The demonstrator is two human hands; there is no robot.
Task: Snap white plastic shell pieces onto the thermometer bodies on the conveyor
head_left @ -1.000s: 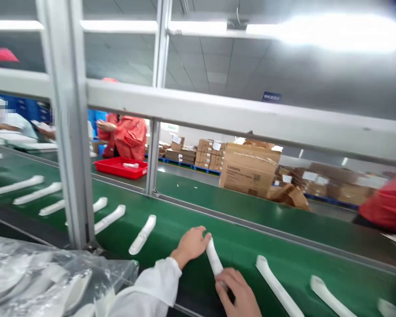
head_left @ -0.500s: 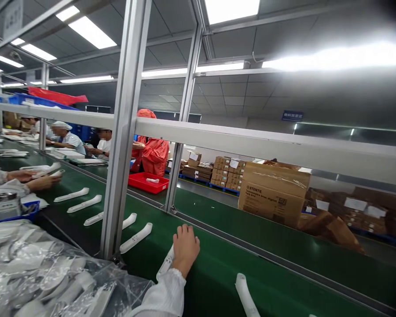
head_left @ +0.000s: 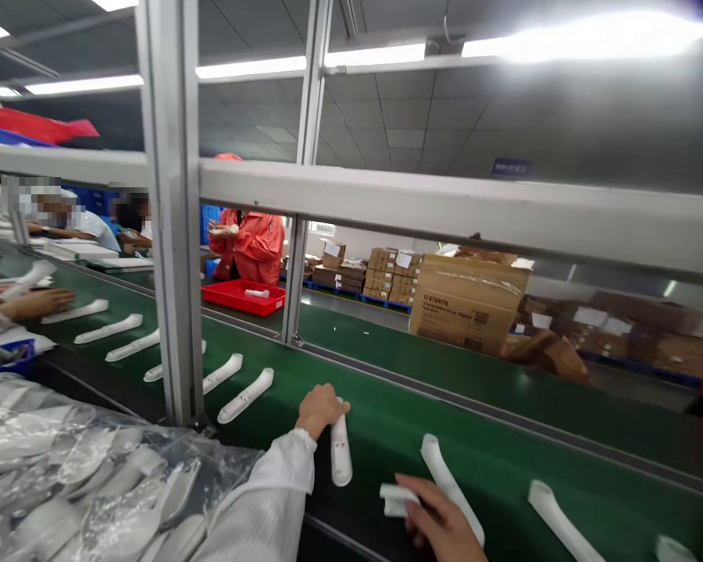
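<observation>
On the green conveyor belt (head_left: 387,406), my left hand (head_left: 321,410) grips the far end of a white curved housing (head_left: 340,453), whose lower end points toward me. To the right, my right hand (head_left: 442,519) pinches a small white piece (head_left: 395,499) between thumb and fingers. Just beyond my right hand lies another white housing (head_left: 448,480). A further housing (head_left: 556,515) rests to its right. Several more white housings, one of them close left of my left hand (head_left: 246,396), lie in a slanted row.
A clear plastic bag of white parts (head_left: 82,476) fills the lower left. A metal post (head_left: 173,234) and crossbar (head_left: 445,204) stand before me. Beyond are a red tray (head_left: 243,298), a person in red (head_left: 251,242) and a cardboard box (head_left: 469,300). Another worker's hands (head_left: 35,303) are at left.
The view has tilted down and shifted. A housing now lies turned toward me under my left hand, with another left of it. My right hand has come in with a small white piece.
</observation>
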